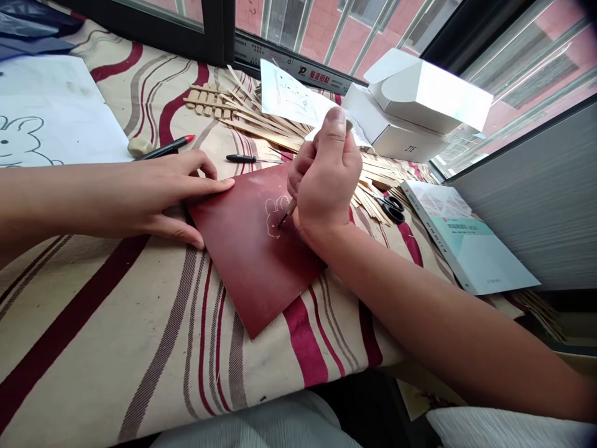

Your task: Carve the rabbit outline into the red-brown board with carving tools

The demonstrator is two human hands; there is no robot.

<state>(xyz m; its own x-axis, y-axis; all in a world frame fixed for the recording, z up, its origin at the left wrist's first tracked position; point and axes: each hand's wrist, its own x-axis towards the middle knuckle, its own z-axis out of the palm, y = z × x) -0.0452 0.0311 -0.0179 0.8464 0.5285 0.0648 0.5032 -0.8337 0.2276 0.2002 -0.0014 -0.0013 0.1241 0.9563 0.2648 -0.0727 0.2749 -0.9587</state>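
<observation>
And look at this: the dark red board (247,255) sits at a slant on the striped cloth (93,336) covering the bench, right between the two hands! The right hand (326,180) is closed firmly around a small carving tool (290,207), its dark tip planted on a pale scratched rabbit outline (275,214) near the board's upper edge. The left hand (172,193) lies open and flat, fingers spread, with its fingertips resting on the board's left side. Just beyond the board we've got a black-handled awl (242,158), a red-capped marker (168,147) and a big spill of wooden sticks (261,121), with black-handled scissors (390,209) off to the right. Now the labels: the white box (401,140) clearly reads "ZTE", and the window-frame strip (293,70) shows a "TP" mark beside characters I can't make out. The teal-and-white book (466,239) has a title too small to read from here, and a paper rabbit drawing (41,112) lies far left.
</observation>
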